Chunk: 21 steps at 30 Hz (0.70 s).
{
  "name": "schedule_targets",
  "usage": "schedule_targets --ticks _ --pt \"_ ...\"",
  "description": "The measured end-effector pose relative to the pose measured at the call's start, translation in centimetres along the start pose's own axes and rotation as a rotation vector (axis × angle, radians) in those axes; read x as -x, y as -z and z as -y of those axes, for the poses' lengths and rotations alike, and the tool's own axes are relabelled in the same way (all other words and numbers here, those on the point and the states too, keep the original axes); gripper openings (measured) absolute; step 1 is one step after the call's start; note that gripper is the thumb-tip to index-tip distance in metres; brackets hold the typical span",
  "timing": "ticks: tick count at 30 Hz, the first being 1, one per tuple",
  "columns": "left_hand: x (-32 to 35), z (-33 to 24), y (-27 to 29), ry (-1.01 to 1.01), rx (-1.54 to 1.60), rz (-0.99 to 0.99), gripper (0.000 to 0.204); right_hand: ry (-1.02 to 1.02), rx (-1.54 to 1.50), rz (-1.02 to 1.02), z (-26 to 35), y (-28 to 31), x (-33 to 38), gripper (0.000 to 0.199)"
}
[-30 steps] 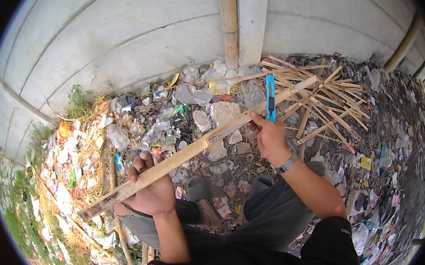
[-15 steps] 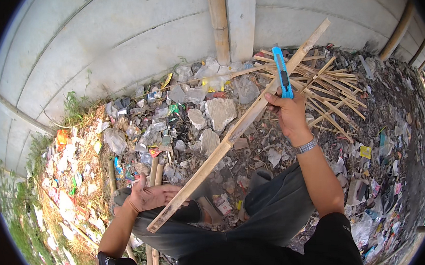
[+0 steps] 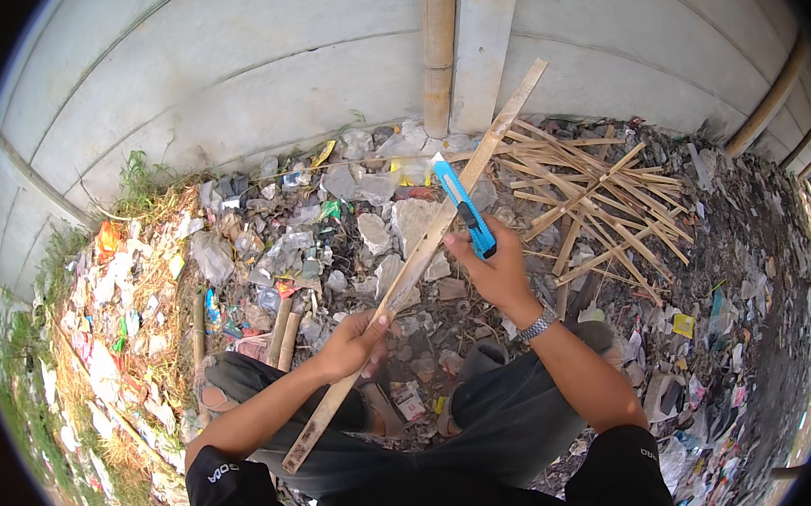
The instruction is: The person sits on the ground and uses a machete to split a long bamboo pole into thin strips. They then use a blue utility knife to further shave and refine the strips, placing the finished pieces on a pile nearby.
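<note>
A long, flat bamboo strip (image 3: 414,270) slants across my lap, its far end toward the wall and its near end over my legs. My left hand (image 3: 354,345) is closed around its lower part. In my right hand (image 3: 498,274) is a blue utility knife (image 3: 465,205) with a dark slider. The knife crosses over the strip, its tip pointing up and left. My right thumb is near the strip's edge; whether it touches is unclear.
A pile of bamboo strips (image 3: 607,201) lies ahead to the right. Litter and broken concrete chunks (image 3: 412,223) cover the ground. A pale panel wall (image 3: 277,65) with a bamboo pole (image 3: 435,53) stands ahead. Cut bamboo poles (image 3: 284,334) lie beside my left leg.
My left hand has gone from open beside the strip to gripping it. My right hand has released the strip, keeping the knife, and moved nearer and left. The knife now tilts left across the strip.
</note>
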<state>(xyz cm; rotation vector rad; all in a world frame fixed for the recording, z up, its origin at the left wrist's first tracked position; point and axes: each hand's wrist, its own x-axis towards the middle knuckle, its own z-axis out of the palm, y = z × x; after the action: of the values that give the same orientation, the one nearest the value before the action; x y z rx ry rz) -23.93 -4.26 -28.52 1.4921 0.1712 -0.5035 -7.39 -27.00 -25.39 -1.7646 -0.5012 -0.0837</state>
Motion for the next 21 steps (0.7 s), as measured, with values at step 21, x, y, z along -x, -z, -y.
schedule_targets --ticks 21 --pt "-1.9 1.2 2.9 -0.01 0.318 -0.199 0.038 0.311 0.375 0.505 -1.8 -3.2 0.9 0.023"
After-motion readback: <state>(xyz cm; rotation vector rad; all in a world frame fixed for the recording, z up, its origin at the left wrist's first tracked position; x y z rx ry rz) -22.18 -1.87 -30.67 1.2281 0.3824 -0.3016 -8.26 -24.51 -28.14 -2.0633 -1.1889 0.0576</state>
